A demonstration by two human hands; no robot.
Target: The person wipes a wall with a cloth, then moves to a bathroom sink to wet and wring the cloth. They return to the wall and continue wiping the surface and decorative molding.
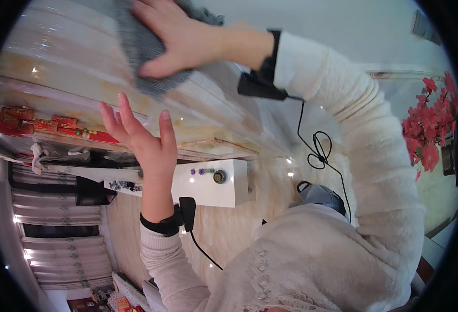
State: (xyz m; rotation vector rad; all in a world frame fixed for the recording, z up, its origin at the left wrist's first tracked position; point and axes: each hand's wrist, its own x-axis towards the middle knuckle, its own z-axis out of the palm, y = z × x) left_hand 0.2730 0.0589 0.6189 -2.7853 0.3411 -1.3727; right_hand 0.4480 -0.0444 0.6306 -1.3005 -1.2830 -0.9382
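My right hand (178,43) lies spread on a grey cloth (145,45), pressing it against a glossy, marble-patterned wall surface (77,50). Slight blur covers the hand and the cloth, and the top of the picture cuts off some of both. Lower down, my left hand (143,136) is raised in front of the same surface with its fingers apart and nothing in them. Each wrist wears a black strap with a small device, the right device (261,86) and the left device (188,212).
Red firecracker-shaped ornaments (57,124) hang at the left. A glossy white cabinet (213,195) carries purple flowers (201,171) and a small round dish (220,176). A looped black cable (320,158) hangs from my right wrist. Red artificial blossoms (429,124) stand at the right edge.
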